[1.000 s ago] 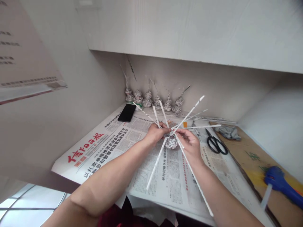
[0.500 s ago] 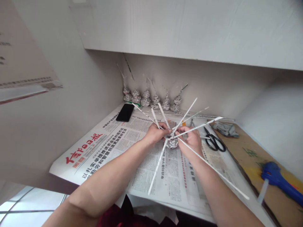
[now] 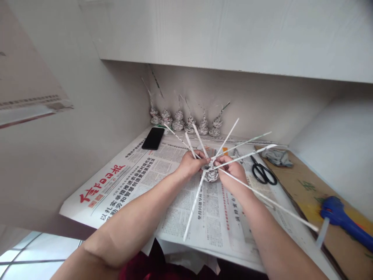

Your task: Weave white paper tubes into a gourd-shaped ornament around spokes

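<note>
A small round woven paper piece point(image 3: 210, 175) sits over the newspaper point(image 3: 175, 210), with several rolled paper strips point(image 3: 194, 204) fanning out from its top. My left hand point(image 3: 192, 162) is closed on its left side, thumb and fingers pinching near the base of the strips. On the right side, my right hand point(image 3: 232, 169) pinches at the strips close to the centre, thumb and forefinger together. The fingertips partly cover the top of the weave, so exactly which strip each one grips is hard to see.
Several finished gourd-shaped woven pieces point(image 3: 178, 121) stand along the back wall. A black phone point(image 3: 153, 138) lies at the left. Black-handled scissors point(image 3: 264, 173), a crumpled grey cloth point(image 3: 276, 157) and a blue glue gun point(image 3: 335, 212) on cardboard point(image 3: 303, 184) are at the right. An overhanging white panel point(image 3: 221, 35) is above.
A thin greenish strip and the long right-hand strip now reach further right. My hands stay at the woven piece with small finger shifts. The view has moved slightly.
</note>
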Available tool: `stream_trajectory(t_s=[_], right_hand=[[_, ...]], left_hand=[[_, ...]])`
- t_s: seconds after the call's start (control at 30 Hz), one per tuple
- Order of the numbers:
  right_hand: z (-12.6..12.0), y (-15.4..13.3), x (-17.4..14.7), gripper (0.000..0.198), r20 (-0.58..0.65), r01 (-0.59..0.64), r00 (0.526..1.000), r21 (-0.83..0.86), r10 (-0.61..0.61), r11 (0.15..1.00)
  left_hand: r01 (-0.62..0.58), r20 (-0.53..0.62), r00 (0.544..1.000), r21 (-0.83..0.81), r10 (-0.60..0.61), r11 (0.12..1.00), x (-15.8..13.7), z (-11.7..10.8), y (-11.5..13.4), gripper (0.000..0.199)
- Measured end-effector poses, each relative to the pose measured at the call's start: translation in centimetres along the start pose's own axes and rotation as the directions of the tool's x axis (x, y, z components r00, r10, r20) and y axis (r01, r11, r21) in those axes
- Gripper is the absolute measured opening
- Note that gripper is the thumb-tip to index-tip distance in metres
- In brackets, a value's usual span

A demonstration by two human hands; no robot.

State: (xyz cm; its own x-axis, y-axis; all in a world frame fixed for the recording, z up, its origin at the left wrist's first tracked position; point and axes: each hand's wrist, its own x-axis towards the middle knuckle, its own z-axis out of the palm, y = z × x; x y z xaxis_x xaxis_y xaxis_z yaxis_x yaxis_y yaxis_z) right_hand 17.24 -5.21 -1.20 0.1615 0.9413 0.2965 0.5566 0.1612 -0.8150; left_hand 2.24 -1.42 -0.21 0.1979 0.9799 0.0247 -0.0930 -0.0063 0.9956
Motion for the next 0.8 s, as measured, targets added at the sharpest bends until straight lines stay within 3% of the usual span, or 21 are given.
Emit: stream_trajectory(t_s=[0.13,0.23,0.37,0.63,0.8], right_hand=[[0.3,-0.4,0.3,0.019,0.084,-0.144,0.989,0.299,0.124,0.943],[0.1,-0.8,0.2,0.022,0.136,-0.175,0.982,0.408,0.130,0.896],[0.1,-0.8,-0.1,0.022,0.153,-0.163,0.983,0.448,0.105,0.879],[1.2,-0.3,-0.1,0.027,0.033,-0.165,0.984,0.518,0.173,0.839],[1.4,0.5,0.0,0.029,-0.049,-0.110,0.987,0.478,0.152,0.871]], left_hand=[[-0.058,-0.004,0.998,0.033,0.058,0.998,0.0,-0.1,-0.1,0.026],[-0.081,-0.006,0.997,0.042,0.081,0.996,0.2,-0.3,-0.2,0.024],[-0.118,-0.022,0.993,0.064,0.119,0.991,0.4,-0.4,-0.5,0.023],[-0.114,-0.010,0.993,0.080,0.115,0.990,0.0,0.2,-0.7,0.016],[0.025,0.019,1.000,-0.019,-0.024,1.000,-0.2,0.6,-0.2,0.017]])
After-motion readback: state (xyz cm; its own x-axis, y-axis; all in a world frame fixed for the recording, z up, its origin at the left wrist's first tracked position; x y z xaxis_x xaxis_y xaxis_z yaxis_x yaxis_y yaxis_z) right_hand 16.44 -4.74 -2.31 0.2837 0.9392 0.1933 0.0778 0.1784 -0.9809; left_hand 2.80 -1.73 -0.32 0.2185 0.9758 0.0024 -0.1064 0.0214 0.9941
